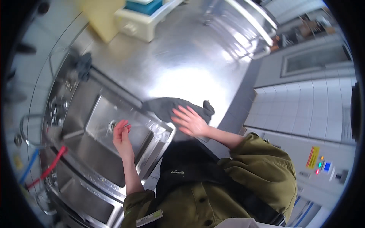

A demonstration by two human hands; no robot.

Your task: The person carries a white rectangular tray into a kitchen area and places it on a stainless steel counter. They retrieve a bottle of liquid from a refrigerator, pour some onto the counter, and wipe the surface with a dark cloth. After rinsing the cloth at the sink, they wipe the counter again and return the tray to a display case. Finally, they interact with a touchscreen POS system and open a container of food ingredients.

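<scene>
Over the stainless steel sink basin (99, 142), near its drain, is my left hand (122, 135), with its fingers loosely curled and nothing seen in it. My right hand (191, 122) is spread with its fingers apart, above a dark grey cloth (168, 107). Whether the palm touches the cloth cannot be told. The cloth lies crumpled at the near edge of the steel worktop (176, 68), beside the sink's corner.
A faucet (31, 128) and a second basin (85, 196) are at the left. Another grey cloth (84, 67) hangs behind the sink. Farther back stand a white container (137, 27), a yellowish board (99, 17) and a metal rack (245, 31). A control panel (326, 166) is at the right.
</scene>
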